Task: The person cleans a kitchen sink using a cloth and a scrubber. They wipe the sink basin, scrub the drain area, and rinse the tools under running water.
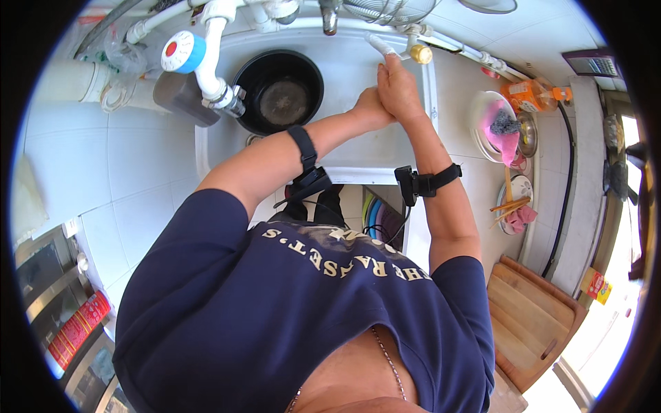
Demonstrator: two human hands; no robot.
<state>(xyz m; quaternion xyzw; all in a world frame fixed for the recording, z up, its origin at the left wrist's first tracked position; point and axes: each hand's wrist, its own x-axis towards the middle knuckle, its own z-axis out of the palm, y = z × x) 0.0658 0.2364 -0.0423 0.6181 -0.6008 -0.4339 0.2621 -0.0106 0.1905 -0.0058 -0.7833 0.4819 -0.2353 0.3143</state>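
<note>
My left hand [373,109] and my right hand [398,88] are pressed together over a white sink [356,149]. The right hand lies partly over the left, and their palms and inner fingers are hidden. No object shows in either hand. Just beyond the right hand is a white-wrapped spout [379,44], close to its fingertips. That spout comes off a tap with a brass-coloured knob [421,53]. To the left of my hands, a round black pot [310,72] stands in the sink, with a worn grey patch on its bottom.
A white pipe [209,67] with a blue-and-white dial [183,51] reaches over the pot's left rim. Right of the sink are a bowl with a pink cloth [503,139], an orange bottle [532,95], a plate with chopsticks [511,204] and a wooden cutting board [532,315]. A metal faucet [329,18] hangs above.
</note>
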